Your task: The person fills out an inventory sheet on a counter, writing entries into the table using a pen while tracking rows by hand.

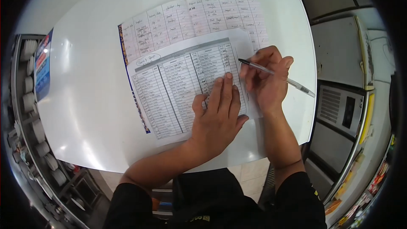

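Paper sheet (174,97) under palm-down left hand (217,121).

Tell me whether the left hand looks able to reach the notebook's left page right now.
Probably yes: the left hand lies palm down on the printed sheet, and the upper part of the left page shows beyond it with nothing standing between. The sheet covers the lower part, though.

Room over tabletop (89,85) left of notebook (169,23); hands (217,127), pen (259,67) crowd right side of printed sheet (178,89).
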`<action>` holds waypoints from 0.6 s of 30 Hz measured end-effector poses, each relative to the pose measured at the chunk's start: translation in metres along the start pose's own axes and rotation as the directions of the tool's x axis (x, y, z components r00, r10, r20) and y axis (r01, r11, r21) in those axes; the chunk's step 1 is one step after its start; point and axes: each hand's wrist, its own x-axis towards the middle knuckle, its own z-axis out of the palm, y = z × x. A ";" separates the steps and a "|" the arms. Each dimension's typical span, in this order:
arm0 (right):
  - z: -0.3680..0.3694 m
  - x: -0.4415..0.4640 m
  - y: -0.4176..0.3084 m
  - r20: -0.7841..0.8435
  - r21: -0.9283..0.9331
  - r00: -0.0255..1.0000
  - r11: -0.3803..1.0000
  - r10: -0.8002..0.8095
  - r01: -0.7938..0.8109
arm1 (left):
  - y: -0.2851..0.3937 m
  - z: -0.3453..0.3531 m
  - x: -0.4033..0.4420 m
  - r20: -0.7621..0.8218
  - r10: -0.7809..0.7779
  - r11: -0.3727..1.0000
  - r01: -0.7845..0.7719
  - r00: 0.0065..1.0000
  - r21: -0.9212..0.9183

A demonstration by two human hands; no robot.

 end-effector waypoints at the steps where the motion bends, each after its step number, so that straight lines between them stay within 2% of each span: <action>1: 0.002 -0.002 -0.003 0.025 -0.103 0.999 0.994 0.034 -0.031 | 0.001 0.000 0.000 0.010 0.021 1.000 -0.021 1.000 0.010; 2: 0.004 -0.004 -0.005 0.046 -0.207 0.996 0.977 0.070 -0.059 | 0.002 0.000 0.001 0.015 0.003 1.000 -0.003 1.000 0.001; 4: 0.011 -0.002 0.000 -0.004 -0.076 0.994 0.991 0.110 -0.110 | 0.000 0.001 0.000 0.019 0.013 1.000 -0.013 1.000 -0.010; 6: 0.005 -0.002 0.022 -0.043 -0.076 0.993 0.990 0.113 -0.116 | 0.001 -0.004 0.004 0.125 -0.026 0.996 0.037 0.992 -0.083; 7: -0.004 -0.002 0.044 0.002 -0.161 1.000 0.987 -0.002 0.002 | 0.004 -0.009 0.009 0.172 -0.075 0.987 0.097 0.982 -0.126; 8: -0.002 0.000 0.050 -0.048 -0.325 0.996 0.942 0.074 -0.086 | 0.005 -0.013 0.009 0.205 -0.093 0.974 0.132 0.974 -0.185; 9: -0.005 0.002 0.066 0.001 -0.318 1.000 0.948 -0.022 0.021 | 0.005 -0.016 0.008 0.149 -0.060 0.974 0.091 0.987 -0.206; 10: -0.008 0.008 0.050 0.116 -0.393 0.976 0.894 -0.184 0.215 | 0.010 -0.025 0.015 0.144 -0.053 0.970 0.085 0.988 -0.228; 11: -0.008 0.009 0.052 0.137 -0.360 0.976 0.909 -0.169 0.208 | 0.006 -0.011 0.008 0.039 -0.018 0.967 0.028 0.999 -0.255; 12: 0.001 0.005 0.038 0.099 -0.402 0.989 0.904 -0.114 0.144 | 0.007 -0.015 0.003 0.019 -0.003 0.975 0.007 1.000 -0.222; 13: 0.012 0.005 0.038 -0.008 -0.329 1.000 0.944 0.004 -0.006 | 0.006 -0.014 -0.001 -0.006 0.017 0.983 -0.017 1.000 -0.180; 14: 0.013 0.001 0.031 0.031 -0.164 0.998 0.985 -0.054 0.059 | 0.006 -0.013 -0.001 -0.036 0.007 0.992 -0.011 0.999 -0.128; 15: 0.011 0.004 0.040 0.051 -0.121 0.991 0.984 -0.127 0.132 | 0.006 -0.012 -0.002 -0.083 0.031 0.988 -0.043 0.996 -0.150; 16: 0.015 0.003 0.034 0.012 -0.219 0.992 0.968 -0.122 0.122 | 0.005 -0.013 -0.005 -0.087 0.037 0.999 -0.040 0.996 -0.037; 17: 0.010 0.005 0.026 0.006 -0.204 0.996 0.975 -0.094 0.094 | 0.009 -0.014 -0.003 -0.075 0.030 0.995 -0.022 0.997 0.095; 18: 0.013 0.005 0.023 0.003 -0.183 0.998 0.981 -0.066 0.065 | 0.009 -0.014 -0.005 -0.097 0.028 0.995 -0.018 0.995 0.101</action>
